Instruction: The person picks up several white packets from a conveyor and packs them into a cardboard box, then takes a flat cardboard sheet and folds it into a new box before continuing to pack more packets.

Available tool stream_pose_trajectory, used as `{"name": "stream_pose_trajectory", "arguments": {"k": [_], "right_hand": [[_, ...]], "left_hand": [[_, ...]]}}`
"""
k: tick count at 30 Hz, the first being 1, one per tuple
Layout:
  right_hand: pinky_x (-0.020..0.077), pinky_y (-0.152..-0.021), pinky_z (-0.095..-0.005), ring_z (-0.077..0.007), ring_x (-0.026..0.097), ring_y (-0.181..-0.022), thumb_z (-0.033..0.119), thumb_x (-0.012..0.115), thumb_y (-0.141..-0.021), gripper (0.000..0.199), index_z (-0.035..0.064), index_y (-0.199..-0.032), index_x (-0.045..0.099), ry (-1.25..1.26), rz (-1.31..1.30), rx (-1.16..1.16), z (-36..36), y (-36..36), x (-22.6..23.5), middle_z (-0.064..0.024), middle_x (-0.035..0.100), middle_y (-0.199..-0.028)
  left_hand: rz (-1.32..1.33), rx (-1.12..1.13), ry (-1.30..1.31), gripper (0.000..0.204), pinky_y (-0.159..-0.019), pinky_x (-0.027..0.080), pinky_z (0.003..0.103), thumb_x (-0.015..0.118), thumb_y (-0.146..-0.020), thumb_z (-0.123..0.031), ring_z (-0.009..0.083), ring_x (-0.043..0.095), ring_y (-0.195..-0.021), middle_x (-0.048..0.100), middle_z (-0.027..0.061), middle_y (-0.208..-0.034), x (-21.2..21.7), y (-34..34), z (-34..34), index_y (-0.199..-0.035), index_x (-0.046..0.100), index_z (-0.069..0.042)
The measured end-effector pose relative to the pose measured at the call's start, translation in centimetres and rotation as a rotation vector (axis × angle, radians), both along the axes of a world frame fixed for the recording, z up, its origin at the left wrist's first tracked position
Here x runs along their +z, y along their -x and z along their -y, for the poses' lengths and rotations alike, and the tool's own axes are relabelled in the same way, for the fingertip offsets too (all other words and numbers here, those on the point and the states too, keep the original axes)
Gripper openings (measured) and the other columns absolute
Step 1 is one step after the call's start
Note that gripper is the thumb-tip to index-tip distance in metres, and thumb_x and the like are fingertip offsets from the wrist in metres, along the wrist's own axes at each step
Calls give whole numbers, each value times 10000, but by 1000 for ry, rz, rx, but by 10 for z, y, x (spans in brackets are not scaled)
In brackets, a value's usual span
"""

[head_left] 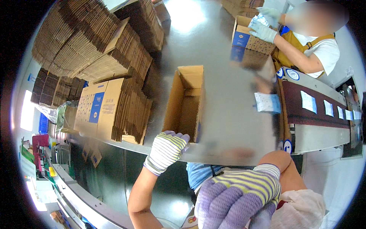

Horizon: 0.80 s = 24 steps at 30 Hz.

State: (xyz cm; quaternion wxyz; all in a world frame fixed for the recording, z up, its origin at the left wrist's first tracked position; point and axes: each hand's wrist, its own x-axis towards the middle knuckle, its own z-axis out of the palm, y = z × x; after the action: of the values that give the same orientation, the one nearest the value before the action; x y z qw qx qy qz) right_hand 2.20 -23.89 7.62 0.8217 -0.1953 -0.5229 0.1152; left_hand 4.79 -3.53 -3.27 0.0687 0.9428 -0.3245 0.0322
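An open, upright cardboard box [177, 97] stands on the grey metal table, and its visible inside holds nothing. My left hand [167, 151], in a striped white, yellow and purple glove, has its fingers hooked over the box's near rim. Close to the camera, my right hand [240, 196] is raised below the table's near edge, in a matching glove. Its fingers are bent and pressed together; their tips and anything in them are hidden. A white and blue packet [267, 103] lies at the table's right side, by the conveyor's end.
Tall stacks of flattened cartons [99, 42] fill the table's left side. On the right, a dark conveyor belt [316, 118] carries several white and blue packets. Across the table, a co-worker's gloved hands [265, 30] hold a packet over another open carton [253, 44].
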Motion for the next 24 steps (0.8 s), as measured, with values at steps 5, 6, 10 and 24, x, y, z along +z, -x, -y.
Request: {"name": "stream_pose_trajectory", "arguments": {"k": [5,6,10,24], "right_hand": [[473,-672,-347,-232,621,-762,366,652,-866,393,-11,-972,686,-98,36,-33,-5,9,-1,-126,677,-883],[472,-679,-350,-233,620,-767,363,658,-863,390,-11,-971,686,-87,13,-10,-3,13,2,-130,678,-887],[465,-777,-393,-270,605,-847,295,647,-837,321,20,-1001,653,97,123,-129,12,7,-8,-120,651,-940],[438,-856,-432,-295,584,-914,273,642,-743,399,83,-1091,603,1111,750,-1037,-44,-61,-136,-118,626,-939]], "left_hand": [[-16,45,8,213,-667,489,406,661,-755,-260,302,611,-681,604,104,-697,-1,8,-2,-850,600,-79],[-12,70,3,215,-664,490,405,660,-759,-262,301,611,-679,605,104,-698,0,15,-3,-853,601,-79],[46,79,9,181,-629,479,397,636,-768,-241,295,603,-653,593,104,-679,-2,7,14,-836,579,-83],[380,163,239,49,-527,463,385,660,-636,-112,259,574,-530,583,67,-592,-43,18,16,-669,625,-108]]}}
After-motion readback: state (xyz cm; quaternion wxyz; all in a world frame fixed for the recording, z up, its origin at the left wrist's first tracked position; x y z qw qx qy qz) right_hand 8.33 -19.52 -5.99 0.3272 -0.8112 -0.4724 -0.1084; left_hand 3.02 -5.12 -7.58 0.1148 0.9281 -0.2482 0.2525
